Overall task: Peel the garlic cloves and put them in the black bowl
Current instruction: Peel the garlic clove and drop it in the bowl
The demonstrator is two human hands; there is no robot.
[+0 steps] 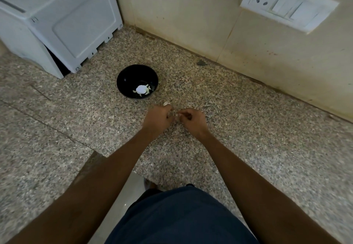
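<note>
On the speckled stone bench (pixel 248 129), the black bowl (pixel 126 79) already holds several peeled cloves (pixel 142 90). Just before it, left hand (pixel 157 118) and right hand (pixel 192 120) pinch another garlic clove (pixel 176 114), apparently mid-peel; how many remain is unclear.

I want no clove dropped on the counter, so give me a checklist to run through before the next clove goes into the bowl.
1. Black bowl upright on the counter: ok.
2. Bowl within reach, just beyond the hands: ok.
3. Room in the bowl; only a few white garlic pieces lie in it: ok.
4. Left hand and right hand curled together on something small: ok.
5. Clove fully peeled: cannot tell, fingers hide it.
6. Small pale scrap between hands and bowl, skin or clove: cannot tell.
</note>
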